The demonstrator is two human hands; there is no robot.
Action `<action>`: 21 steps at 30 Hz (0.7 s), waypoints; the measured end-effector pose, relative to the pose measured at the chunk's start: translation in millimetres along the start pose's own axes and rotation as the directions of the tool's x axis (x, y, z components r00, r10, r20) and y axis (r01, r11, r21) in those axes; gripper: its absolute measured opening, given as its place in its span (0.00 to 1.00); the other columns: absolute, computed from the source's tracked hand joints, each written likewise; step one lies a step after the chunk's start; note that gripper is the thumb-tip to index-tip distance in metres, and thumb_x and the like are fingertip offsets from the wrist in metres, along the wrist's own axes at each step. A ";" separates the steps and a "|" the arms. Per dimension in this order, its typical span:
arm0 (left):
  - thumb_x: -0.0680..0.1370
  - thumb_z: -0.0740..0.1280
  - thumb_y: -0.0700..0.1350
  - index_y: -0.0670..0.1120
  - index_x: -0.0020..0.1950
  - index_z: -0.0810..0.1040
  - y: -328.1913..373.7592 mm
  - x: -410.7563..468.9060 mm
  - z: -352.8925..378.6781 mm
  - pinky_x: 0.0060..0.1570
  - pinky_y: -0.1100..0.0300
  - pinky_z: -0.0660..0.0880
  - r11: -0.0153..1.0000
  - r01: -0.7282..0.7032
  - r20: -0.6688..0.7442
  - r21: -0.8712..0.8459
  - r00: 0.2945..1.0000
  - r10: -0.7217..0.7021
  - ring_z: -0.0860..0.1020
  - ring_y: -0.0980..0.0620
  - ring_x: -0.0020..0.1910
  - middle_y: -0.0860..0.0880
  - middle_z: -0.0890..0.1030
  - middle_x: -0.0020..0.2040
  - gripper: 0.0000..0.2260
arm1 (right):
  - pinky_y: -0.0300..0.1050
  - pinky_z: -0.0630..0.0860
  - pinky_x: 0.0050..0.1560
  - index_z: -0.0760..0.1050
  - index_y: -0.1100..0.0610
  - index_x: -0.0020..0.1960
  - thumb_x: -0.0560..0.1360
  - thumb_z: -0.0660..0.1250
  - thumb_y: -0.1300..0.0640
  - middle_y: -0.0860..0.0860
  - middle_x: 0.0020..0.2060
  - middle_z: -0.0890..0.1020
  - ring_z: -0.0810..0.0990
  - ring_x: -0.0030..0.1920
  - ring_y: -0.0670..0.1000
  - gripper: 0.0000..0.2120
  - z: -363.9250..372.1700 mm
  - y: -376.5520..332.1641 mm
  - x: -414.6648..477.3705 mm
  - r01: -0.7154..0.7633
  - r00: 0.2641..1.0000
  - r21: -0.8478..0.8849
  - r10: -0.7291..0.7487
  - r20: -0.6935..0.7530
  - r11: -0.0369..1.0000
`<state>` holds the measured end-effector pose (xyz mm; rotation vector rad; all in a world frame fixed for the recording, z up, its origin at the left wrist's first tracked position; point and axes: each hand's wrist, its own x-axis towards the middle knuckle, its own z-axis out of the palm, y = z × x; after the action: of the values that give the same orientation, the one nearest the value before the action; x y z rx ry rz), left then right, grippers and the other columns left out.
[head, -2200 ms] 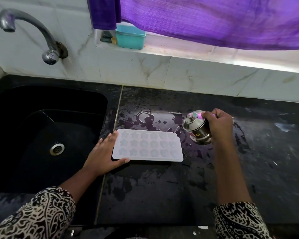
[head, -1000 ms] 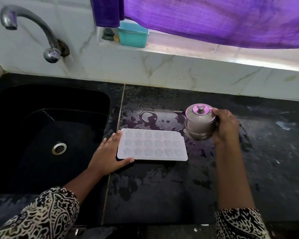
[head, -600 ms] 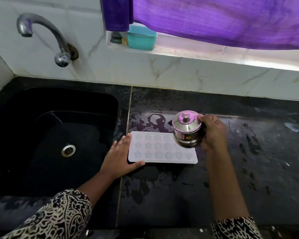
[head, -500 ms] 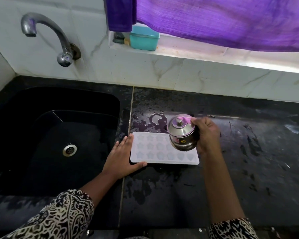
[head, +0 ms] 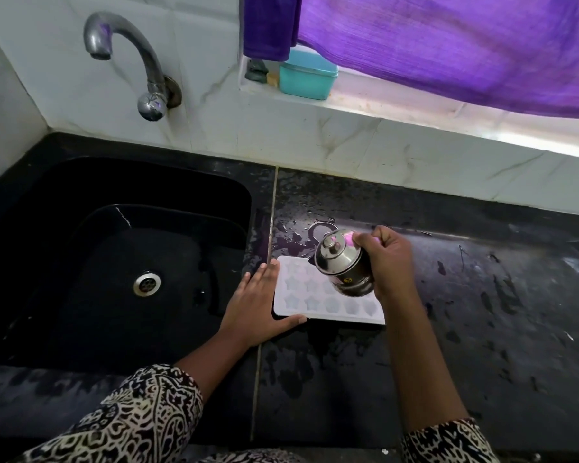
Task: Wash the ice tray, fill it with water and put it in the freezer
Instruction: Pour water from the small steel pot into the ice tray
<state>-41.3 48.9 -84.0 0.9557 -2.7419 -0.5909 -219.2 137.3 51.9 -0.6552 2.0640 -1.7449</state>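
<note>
1. Ice tray point(head: 310, 304) lies flat at desk's point(head: 482, 329) left edge, beside sink point(head: 147, 182); left hand point(head: 256, 310), grip apart, steadies it
2. Right hand's point(head: 388, 259) grip is clamped on tilted steel pot point(head: 345, 269) above the ice tray
3. Risk: lid point(head: 330, 247) drops off, water overshoots onto desk

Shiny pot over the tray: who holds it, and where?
The right hand grips the steel pot by its side, tilted over the ice tray. The left hand lies flat at the tray's end, gripping nothing.
</note>
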 end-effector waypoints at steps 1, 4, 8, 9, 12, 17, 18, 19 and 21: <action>0.66 0.51 0.78 0.46 0.79 0.42 0.2 0.3 0.5 0.76 0.54 0.44 1.000 0.002 0.002 0.001 1.000 -0.002 0.46 0.54 0.78 0.51 0.48 0.80 0.53 | 0.43 0.66 0.32 0.63 0.55 0.29 0.69 0.69 0.65 0.56 0.29 0.68 0.66 0.31 0.51 0.17 0.4 -0.5 0.3 0.008 1.000 -0.017 -0.008 0.000 1.000; 0.66 0.51 0.79 0.46 0.79 0.42 -0.9 0.8 2.3 0.76 0.54 0.44 1.000 0.005 -0.005 0.007 1.000 -0.005 0.46 0.54 0.78 0.52 0.48 0.80 0.53 | 0.38 0.66 0.29 0.63 0.56 0.30 0.69 0.69 0.65 0.56 0.29 0.67 0.65 0.31 0.50 0.17 2.4 -1.8 0.9 0.049 0.999 -0.062 -0.049 0.003 0.997; 0.65 0.48 0.80 0.46 0.79 0.43 -2.0 1.0 3.7 0.76 0.54 0.44 1.000 0.006 -0.001 0.017 1.000 -0.006 0.46 0.54 0.78 0.52 0.48 0.80 0.54 | 0.35 0.64 0.26 0.63 0.56 0.30 0.69 0.70 0.65 0.55 0.28 0.66 0.63 0.29 0.49 0.17 5.4 -2.5 1.5 0.068 0.998 -0.095 -0.068 0.002 0.993; 0.65 0.48 0.80 0.46 0.79 0.43 -2.3 1.2 4.0 0.76 0.54 0.44 1.000 0.004 -0.003 0.020 1.000 -0.004 0.46 0.54 0.78 0.51 0.48 0.80 0.54 | 0.35 0.65 0.26 0.63 0.56 0.29 0.68 0.70 0.65 0.55 0.28 0.66 0.64 0.29 0.48 0.18 6.2 -2.5 1.6 0.070 0.998 -0.101 -0.069 0.005 0.992; 0.65 0.48 0.80 0.45 0.79 0.44 -2.8 1.2 4.7 0.76 0.54 0.44 1.000 0.002 -0.011 0.011 1.000 -0.002 0.47 0.54 0.78 0.51 0.49 0.80 0.54 | 0.37 0.66 0.28 0.63 0.55 0.29 0.68 0.71 0.64 0.55 0.27 0.67 0.64 0.29 0.49 0.18 7.8 -2.5 1.3 0.068 0.998 -0.123 -0.068 0.012 0.990; 0.65 0.48 0.79 0.45 0.79 0.42 -2.6 1.6 4.7 0.76 0.54 0.43 1.000 0.003 -0.006 0.019 1.000 -0.003 0.46 0.54 0.78 0.51 0.48 0.80 0.54 | 0.41 0.67 0.31 0.65 0.57 0.30 0.69 0.70 0.64 0.56 0.28 0.68 0.66 0.30 0.50 0.16 7.3 -3.1 -0.3 0.068 0.998 -0.139 -0.067 0.009 0.988; 0.65 0.49 0.79 0.45 0.79 0.42 -2.4 1.7 4.7 0.76 0.54 0.43 1.000 0.003 -0.008 0.017 1.000 -0.003 0.46 0.54 0.78 0.51 0.48 0.80 0.54 | 0.42 0.68 0.31 0.65 0.57 0.30 0.69 0.70 0.64 0.56 0.28 0.68 0.66 0.31 0.50 0.16 7.0 -3.6 -0.5 0.066 0.998 -0.142 -0.066 0.010 0.988; 0.66 0.49 0.79 0.45 0.79 0.42 -2.2 1.6 4.8 0.76 0.54 0.43 1.000 0.002 -0.009 0.014 1.000 -0.002 0.46 0.54 0.78 0.51 0.48 0.80 0.53 | 0.42 0.68 0.31 0.65 0.57 0.30 0.69 0.70 0.64 0.56 0.28 0.68 0.67 0.31 0.50 0.16 6.8 -4.1 -0.8 0.065 0.998 -0.146 -0.064 0.010 0.987; 0.66 0.51 0.79 0.46 0.79 0.42 -2.4 1.7 4.3 0.76 0.54 0.42 1.000 0.001 -0.007 0.009 1.000 -0.001 0.46 0.54 0.78 0.51 0.48 0.80 0.53 | 0.41 0.69 0.31 0.65 0.56 0.30 0.69 0.70 0.65 0.55 0.27 0.69 0.67 0.30 0.50 0.16 6.4 -5.3 -1.6 0.066 0.998 -0.153 -0.066 0.007 0.986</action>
<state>-42.5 47.4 -88.9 0.9594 -2.7408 -0.5747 -213.7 132.3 56.0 -0.7780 2.2149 -1.6311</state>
